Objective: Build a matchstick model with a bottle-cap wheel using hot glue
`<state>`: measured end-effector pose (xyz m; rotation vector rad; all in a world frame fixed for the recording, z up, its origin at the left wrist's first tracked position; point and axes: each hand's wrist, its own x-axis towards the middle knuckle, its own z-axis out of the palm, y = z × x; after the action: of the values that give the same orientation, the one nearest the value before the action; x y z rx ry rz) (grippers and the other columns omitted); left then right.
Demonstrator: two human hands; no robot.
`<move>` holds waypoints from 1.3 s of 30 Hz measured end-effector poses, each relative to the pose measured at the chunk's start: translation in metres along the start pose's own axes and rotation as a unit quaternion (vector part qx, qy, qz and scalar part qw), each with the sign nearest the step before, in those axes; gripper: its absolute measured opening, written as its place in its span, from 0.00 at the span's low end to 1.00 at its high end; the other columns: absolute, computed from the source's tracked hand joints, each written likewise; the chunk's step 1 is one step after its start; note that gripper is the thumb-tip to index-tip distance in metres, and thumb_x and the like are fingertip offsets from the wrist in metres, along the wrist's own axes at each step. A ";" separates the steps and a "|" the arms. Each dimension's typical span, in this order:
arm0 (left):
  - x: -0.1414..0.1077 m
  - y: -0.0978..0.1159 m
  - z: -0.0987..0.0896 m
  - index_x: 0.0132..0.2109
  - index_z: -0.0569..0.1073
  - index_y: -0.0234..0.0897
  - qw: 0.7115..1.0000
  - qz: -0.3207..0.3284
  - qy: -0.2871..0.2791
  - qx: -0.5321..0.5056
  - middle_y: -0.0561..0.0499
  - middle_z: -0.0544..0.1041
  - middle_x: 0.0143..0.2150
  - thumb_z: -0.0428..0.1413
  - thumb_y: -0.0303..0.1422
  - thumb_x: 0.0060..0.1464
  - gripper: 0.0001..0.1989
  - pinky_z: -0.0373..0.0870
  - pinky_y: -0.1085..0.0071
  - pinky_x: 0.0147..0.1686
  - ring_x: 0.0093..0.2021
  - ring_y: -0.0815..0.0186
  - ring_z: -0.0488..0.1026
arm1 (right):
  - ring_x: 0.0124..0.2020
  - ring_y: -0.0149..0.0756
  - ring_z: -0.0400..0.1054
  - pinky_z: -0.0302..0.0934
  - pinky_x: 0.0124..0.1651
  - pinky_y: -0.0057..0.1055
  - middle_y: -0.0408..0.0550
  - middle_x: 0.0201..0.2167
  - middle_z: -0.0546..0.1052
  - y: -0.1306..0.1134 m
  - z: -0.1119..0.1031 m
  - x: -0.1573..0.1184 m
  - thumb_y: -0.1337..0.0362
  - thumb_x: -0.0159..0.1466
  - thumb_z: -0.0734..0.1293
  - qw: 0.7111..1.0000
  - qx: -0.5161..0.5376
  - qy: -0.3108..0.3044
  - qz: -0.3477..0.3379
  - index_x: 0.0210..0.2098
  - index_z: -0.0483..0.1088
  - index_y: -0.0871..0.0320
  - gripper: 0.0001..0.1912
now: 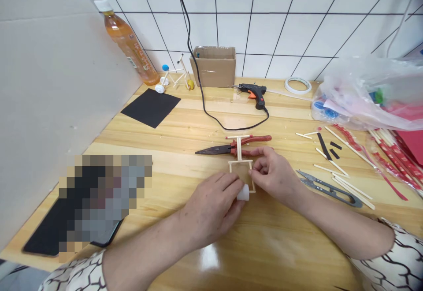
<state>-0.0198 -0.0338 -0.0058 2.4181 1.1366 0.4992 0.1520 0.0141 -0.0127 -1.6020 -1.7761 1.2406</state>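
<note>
My left hand [211,200] is closed around a white bottle cap [243,193], held at the lower side of a small frame of wooden sticks [239,150]. The frame has a square part and a stem, topped by a crosspiece with red ends. My right hand [274,172] pinches the square's right side between thumb and fingers, its index finger stretched toward the stem. The left fingers hide the square's lower left corner. Behind the stem lie red-handled long-nose pliers [216,150].
A black-corded glue gun [253,92] lies before a cardboard box [216,68]. Thread snips [333,189] and loose sticks [353,185] are on the right. Further left are a stick tricycle model [176,77], a black sheet [151,107], a drink bottle [130,46] and a phone [49,220].
</note>
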 end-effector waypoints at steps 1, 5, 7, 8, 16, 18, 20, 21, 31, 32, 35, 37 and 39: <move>0.000 0.000 0.000 0.37 0.67 0.34 1.000 -0.001 -0.002 0.000 0.47 0.72 0.36 0.48 0.25 0.52 0.05 0.68 0.66 0.35 0.36 0.63 0.67 | 0.18 0.30 0.61 0.56 0.23 0.27 0.35 0.17 0.66 0.000 0.000 0.000 0.68 0.51 0.63 1.000 0.006 0.000 0.000 0.41 0.59 0.58 0.17; -0.001 0.001 0.000 0.36 0.67 0.33 1.000 -0.002 -0.002 0.000 0.47 0.71 0.35 0.48 0.25 0.52 0.04 0.68 0.66 0.34 0.35 0.64 0.67 | 0.18 0.29 0.61 0.55 0.22 0.26 0.34 0.17 0.66 -0.001 0.000 0.002 0.68 0.51 0.64 0.999 0.035 -0.002 0.002 0.39 0.59 0.57 0.16; -0.001 0.001 0.001 0.36 0.67 0.33 1.000 -0.003 0.000 -0.001 0.47 0.71 0.35 0.48 0.24 0.52 0.04 0.68 0.67 0.34 0.35 0.64 0.67 | 0.17 0.28 0.60 0.54 0.21 0.26 0.34 0.16 0.66 -0.001 0.000 0.002 0.68 0.51 0.64 0.999 0.050 -0.006 0.011 0.39 0.58 0.57 0.17; -0.001 0.001 0.001 0.36 0.67 0.33 1.000 -0.004 0.000 0.000 0.47 0.71 0.35 0.48 0.24 0.52 0.04 0.68 0.67 0.34 0.35 0.64 0.67 | 0.16 0.28 0.60 0.54 0.21 0.26 0.34 0.16 0.66 -0.001 0.000 0.001 0.68 0.50 0.64 0.998 0.055 -0.007 0.015 0.40 0.58 0.58 0.17; -0.001 0.000 0.001 0.36 0.67 0.33 1.000 -0.010 0.000 0.004 0.48 0.71 0.35 0.48 0.25 0.52 0.04 0.68 0.66 0.34 0.35 0.63 0.67 | 0.16 0.27 0.59 0.54 0.20 0.26 0.33 0.16 0.65 -0.004 0.000 -0.002 0.67 0.51 0.64 0.997 0.075 -0.014 0.029 0.41 0.57 0.57 0.18; -0.001 0.000 0.001 0.36 0.67 0.34 1.000 -0.013 -0.002 0.003 0.47 0.71 0.35 0.48 0.25 0.52 0.04 0.68 0.66 0.35 0.36 0.63 0.67 | 0.15 0.27 0.59 0.53 0.20 0.26 0.33 0.16 0.65 -0.004 0.000 -0.002 0.67 0.50 0.64 0.996 0.082 -0.012 0.028 0.41 0.57 0.57 0.18; -0.001 -0.001 0.001 0.37 0.67 0.34 1.000 -0.014 0.001 -0.002 0.47 0.72 0.35 0.47 0.25 0.53 0.05 0.69 0.66 0.35 0.36 0.63 0.67 | 0.15 0.27 0.59 0.53 0.19 0.26 0.33 0.16 0.65 -0.004 0.000 -0.002 0.67 0.50 0.64 0.996 0.085 -0.010 0.029 0.40 0.57 0.57 0.18; -0.001 -0.001 0.001 0.37 0.67 0.34 1.000 -0.013 0.005 -0.007 0.47 0.72 0.36 0.47 0.25 0.53 0.05 0.69 0.66 0.36 0.36 0.63 0.68 | 0.15 0.27 0.59 0.53 0.19 0.26 0.33 0.16 0.65 -0.004 0.000 -0.002 0.67 0.50 0.64 0.996 0.086 -0.010 0.030 0.40 0.57 0.57 0.19; -0.001 -0.002 0.000 0.39 0.67 0.33 0.999 -0.010 0.006 -0.036 0.46 0.73 0.38 0.48 0.25 0.53 0.07 0.69 0.65 0.37 0.37 0.63 0.68 | 0.15 0.29 0.62 0.55 0.21 0.27 0.32 0.16 0.67 -0.001 -0.003 -0.004 0.65 0.49 0.65 0.986 0.142 -0.037 0.075 0.36 0.54 0.55 0.18; -0.001 -0.002 0.000 0.40 0.67 0.33 0.999 -0.010 0.006 -0.035 0.46 0.73 0.38 0.48 0.25 0.53 0.07 0.69 0.65 0.37 0.37 0.62 0.68 | 0.15 0.28 0.62 0.55 0.21 0.27 0.32 0.16 0.67 -0.002 -0.003 -0.004 0.66 0.49 0.65 0.984 0.150 -0.043 0.083 0.36 0.54 0.55 0.17; -0.001 -0.002 0.001 0.40 0.67 0.34 0.999 -0.009 0.012 -0.028 0.46 0.73 0.38 0.48 0.25 0.53 0.07 0.69 0.65 0.36 0.37 0.62 0.68 | 0.15 0.28 0.63 0.55 0.21 0.26 0.32 0.16 0.67 -0.003 -0.005 -0.005 0.67 0.49 0.65 0.981 0.158 -0.054 0.102 0.35 0.55 0.55 0.16; 0.000 -0.002 0.001 0.40 0.67 0.34 1.000 -0.009 0.016 -0.021 0.46 0.73 0.38 0.47 0.26 0.54 0.07 0.69 0.65 0.36 0.37 0.62 0.68 | 0.15 0.28 0.63 0.55 0.21 0.26 0.32 0.15 0.67 -0.003 -0.005 -0.005 0.67 0.49 0.65 0.979 0.161 -0.056 0.110 0.35 0.56 0.55 0.16; 0.000 -0.002 0.002 0.40 0.67 0.34 1.000 -0.010 0.019 -0.015 0.46 0.74 0.37 0.47 0.26 0.54 0.07 0.70 0.65 0.36 0.37 0.62 0.69 | 0.15 0.28 0.63 0.55 0.20 0.25 0.32 0.15 0.68 -0.003 -0.005 -0.005 0.67 0.48 0.65 0.977 0.167 -0.056 0.119 0.35 0.58 0.56 0.16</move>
<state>-0.0206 -0.0329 -0.0085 2.3792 1.1583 0.5539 0.1557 0.0116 -0.0065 -1.6032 -1.3703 1.6687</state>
